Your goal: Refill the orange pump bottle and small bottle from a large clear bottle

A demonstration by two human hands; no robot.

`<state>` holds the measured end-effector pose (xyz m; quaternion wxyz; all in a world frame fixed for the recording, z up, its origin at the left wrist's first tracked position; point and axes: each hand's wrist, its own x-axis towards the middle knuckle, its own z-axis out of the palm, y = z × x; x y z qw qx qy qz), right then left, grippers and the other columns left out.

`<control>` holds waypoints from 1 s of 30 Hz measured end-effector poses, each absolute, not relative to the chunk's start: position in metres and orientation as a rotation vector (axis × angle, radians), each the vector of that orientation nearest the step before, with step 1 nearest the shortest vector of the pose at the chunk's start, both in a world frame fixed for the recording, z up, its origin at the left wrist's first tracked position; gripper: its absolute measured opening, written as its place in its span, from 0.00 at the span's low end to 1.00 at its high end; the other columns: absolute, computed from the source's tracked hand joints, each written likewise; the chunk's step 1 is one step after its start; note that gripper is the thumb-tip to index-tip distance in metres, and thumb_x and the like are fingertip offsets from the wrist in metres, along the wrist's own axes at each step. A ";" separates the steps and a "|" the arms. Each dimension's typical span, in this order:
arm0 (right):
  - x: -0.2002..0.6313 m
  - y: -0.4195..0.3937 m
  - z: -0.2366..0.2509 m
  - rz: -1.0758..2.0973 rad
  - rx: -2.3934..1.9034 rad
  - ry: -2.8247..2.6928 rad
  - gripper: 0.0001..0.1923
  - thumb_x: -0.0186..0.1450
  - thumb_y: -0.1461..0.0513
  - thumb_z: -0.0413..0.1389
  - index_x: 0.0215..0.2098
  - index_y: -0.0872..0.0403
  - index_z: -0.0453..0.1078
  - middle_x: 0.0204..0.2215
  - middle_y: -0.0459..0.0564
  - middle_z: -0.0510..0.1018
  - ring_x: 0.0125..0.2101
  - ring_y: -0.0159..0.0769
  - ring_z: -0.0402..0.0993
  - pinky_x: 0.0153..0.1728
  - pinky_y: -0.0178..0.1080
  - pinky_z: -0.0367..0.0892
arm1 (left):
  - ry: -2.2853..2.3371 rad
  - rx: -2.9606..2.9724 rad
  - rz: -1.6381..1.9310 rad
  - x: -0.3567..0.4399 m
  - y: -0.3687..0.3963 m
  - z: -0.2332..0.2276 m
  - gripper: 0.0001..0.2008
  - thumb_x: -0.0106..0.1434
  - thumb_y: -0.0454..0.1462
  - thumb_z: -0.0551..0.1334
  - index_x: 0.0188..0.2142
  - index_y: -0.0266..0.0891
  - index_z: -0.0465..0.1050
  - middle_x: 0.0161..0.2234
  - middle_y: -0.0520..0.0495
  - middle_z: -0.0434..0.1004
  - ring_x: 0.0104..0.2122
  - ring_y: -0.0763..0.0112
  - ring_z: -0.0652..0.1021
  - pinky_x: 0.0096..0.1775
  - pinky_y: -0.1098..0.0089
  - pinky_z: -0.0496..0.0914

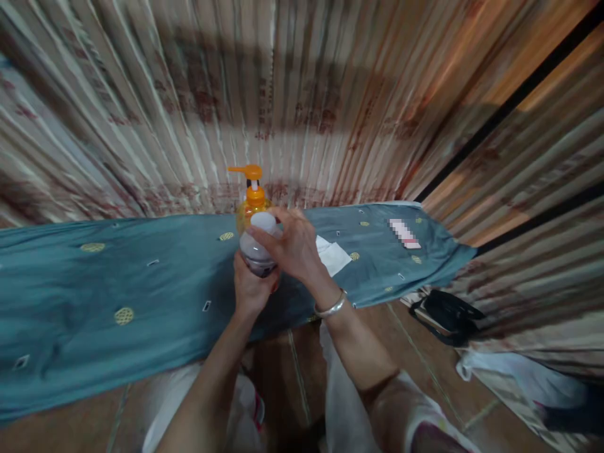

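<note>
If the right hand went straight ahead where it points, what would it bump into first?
The right hand already touches the white-topped bottle. Past that, it would probably meet the orange pump bottle, though the gap in depth is hard to judge.

The left hand (255, 292) is curled into a firm grip, its wrist (246, 313) roughly in line with the left forearm (207, 384), which slants back and to the left from it. The right hand (299, 242) sits higher, just to the right of the left hand — back of the hand upward, fingers bent, thumb (265, 239) reaching leftward. Behind that hand, the right forearm (358, 346) runs back and to the right — so both forearms converge toward the hands.
</note>
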<state>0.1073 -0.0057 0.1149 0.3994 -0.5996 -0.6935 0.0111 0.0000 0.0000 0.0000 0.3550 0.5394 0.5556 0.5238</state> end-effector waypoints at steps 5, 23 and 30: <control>0.114 -0.003 0.108 0.140 -1.332 -1.692 0.22 0.66 0.41 0.59 0.39 0.50 0.76 0.36 0.48 0.82 0.39 0.43 0.74 0.46 0.45 0.70 | 1.466 1.386 1.362 0.004 -0.004 0.003 0.40 0.42 0.42 0.77 0.53 0.39 0.65 0.49 0.40 0.76 0.49 0.52 0.79 0.51 0.55 0.75; 0.124 -0.002 0.109 0.191 -1.287 -1.648 0.27 0.58 0.38 0.65 0.40 0.50 0.74 0.38 0.49 0.81 0.41 0.43 0.75 0.44 0.45 0.70 | 1.408 1.400 1.389 0.002 -0.007 0.000 0.41 0.45 0.39 0.76 0.57 0.39 0.63 0.53 0.37 0.76 0.52 0.52 0.79 0.54 0.55 0.74; 0.121 -0.002 0.112 0.173 -1.412 -1.660 0.23 0.59 0.41 0.66 0.35 0.50 0.72 0.32 0.48 0.78 0.38 0.45 0.74 0.40 0.44 0.69 | 1.410 1.407 1.411 0.001 -0.008 -0.002 0.41 0.45 0.40 0.75 0.57 0.39 0.63 0.52 0.37 0.77 0.52 0.52 0.80 0.54 0.53 0.74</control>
